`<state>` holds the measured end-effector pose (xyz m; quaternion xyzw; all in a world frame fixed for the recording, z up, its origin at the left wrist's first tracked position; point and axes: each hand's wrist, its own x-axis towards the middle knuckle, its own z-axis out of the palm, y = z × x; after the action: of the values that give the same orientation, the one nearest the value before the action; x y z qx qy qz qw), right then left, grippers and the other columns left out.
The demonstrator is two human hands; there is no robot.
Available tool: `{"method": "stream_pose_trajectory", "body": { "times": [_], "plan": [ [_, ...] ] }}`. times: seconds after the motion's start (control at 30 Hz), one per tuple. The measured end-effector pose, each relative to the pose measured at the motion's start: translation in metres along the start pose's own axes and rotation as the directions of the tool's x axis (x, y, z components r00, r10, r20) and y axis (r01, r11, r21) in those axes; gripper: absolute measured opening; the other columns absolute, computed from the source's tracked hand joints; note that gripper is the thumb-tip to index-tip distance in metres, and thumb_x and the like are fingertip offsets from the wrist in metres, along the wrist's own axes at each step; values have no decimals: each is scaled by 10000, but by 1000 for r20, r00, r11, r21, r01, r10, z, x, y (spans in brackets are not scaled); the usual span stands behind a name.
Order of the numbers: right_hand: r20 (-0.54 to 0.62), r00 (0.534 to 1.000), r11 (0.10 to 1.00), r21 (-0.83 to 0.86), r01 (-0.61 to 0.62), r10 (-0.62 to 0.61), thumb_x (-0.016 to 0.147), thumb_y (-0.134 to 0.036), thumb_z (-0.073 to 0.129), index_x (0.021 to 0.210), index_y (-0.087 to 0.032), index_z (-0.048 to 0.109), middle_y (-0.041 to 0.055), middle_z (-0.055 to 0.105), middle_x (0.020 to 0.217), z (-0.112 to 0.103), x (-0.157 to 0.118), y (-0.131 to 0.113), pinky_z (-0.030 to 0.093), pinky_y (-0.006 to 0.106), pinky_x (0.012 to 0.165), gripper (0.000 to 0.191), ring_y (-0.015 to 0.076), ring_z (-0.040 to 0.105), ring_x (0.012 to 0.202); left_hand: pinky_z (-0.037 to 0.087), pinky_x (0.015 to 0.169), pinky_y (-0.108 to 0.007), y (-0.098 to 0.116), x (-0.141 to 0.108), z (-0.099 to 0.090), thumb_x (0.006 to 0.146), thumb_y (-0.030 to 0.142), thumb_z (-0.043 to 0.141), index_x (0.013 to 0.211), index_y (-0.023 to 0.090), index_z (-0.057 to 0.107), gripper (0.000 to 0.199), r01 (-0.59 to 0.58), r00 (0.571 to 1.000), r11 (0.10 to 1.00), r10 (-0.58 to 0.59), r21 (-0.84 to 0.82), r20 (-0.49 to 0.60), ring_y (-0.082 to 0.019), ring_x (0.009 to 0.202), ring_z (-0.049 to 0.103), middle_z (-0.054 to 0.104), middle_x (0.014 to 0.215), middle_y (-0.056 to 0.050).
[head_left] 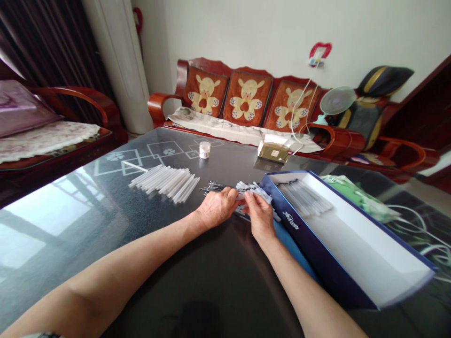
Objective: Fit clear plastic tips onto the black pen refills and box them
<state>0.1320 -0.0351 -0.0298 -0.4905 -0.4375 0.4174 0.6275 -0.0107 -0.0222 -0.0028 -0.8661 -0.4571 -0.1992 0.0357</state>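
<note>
Glass-topped bench (66,225), open navy box (317,263) at right (white-lined, refills (305,198) inside), row of clear plastic tubes (164,183) at left, left hand (216,207) and right hand (260,215), each grip narrow, holding a bundle of pen refills (253,191) just beside the box

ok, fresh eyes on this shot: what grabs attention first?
The open blue box dominates the right of the glass table, with rows of tubes lying inside. At centre, the left hand and right hand grip a bundle of pen refills, beside a fan of clear tubes on the table. Beyond the table stands a red sofa with lamb cushions.
</note>
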Motion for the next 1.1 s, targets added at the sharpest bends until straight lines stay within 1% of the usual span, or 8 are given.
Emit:
{"method": "stream_pose_trajectory", "body": {
  "times": [0.2,0.37,0.53,0.67,0.8,0.87,0.93,1.1],
  "plan": [
    [35,995,967,238,-95,89,726,-431,719,819,-194,687,17,714,797,5,-1,2,512,284,605,256,164,643,703,500,610,-271,4,-1,3,971,303,357,1081,138,571,292,-43,998,998,44,-39,42,-197,738,662,657,928,-107],
    [77,992,947,297,-122,103,720,-395,738,798,-196,690,8,715,769,2,2,-4,528,303,656,219,157,645,701,479,611,-207,3,2,-1,934,274,440,862,143,605,223,15,1000,889,-13,-458,9,-140,656,662,659,715,-43],
    [171,981,929,340,-147,92,750,-389,724,791,-204,687,10,719,769,-2,4,-3,535,322,695,194,157,654,707,394,424,-161,-5,8,-5,857,429,562,667,147,544,341,261,963,376,-37,-889,267,-79,403,565,567,531,31],
    [232,970,914,375,-155,69,771,-392,708,805,-212,684,3,715,778,-2,3,-3,538,323,711,184,150,653,701,370,367,-176,-13,12,-10,732,513,695,638,121,562,425,419,906,16,61,-908,420,-70,354,509,562,526,20],
    [279,959,894,415,-169,51,761,-384,719,817,-215,691,2,723,823,-1,1,-10,544,308,696,180,136,645,681,352,352,-179,-15,13,-15,704,483,732,738,101,599,406,512,858,-186,161,-839,488,-40,332,436,530,530,42],
    [282,957,888,419,-188,69,745,-383,735,824,-218,693,8,731,852,-1,2,-13,551,311,689,187,144,655,703,345,358,-177,-13,12,-15,728,480,707,722,106,585,394,497,867,-181,152,-849,475,-34,336,425,523,533,43],
    [241,964,880,426,-209,112,722,-386,755,849,-222,695,18,737,887,1,3,-13,559,308,686,216,160,671,772,334,363,-173,-9,12,-12,768,474,659,675,124,556,377,431,902,-60,61,-900,428,-41,343,447,530,532,39],
    [122,980,885,421,-197,160,675,-359,797,801,-201,690,13,734,849,7,3,-8,558,254,691,228,142,676,797,388,449,-172,3,8,-5,815,365,596,741,159,574,220,261,965,514,-169,-817,201,-66,395,533,589,562,45]
  ]
}}
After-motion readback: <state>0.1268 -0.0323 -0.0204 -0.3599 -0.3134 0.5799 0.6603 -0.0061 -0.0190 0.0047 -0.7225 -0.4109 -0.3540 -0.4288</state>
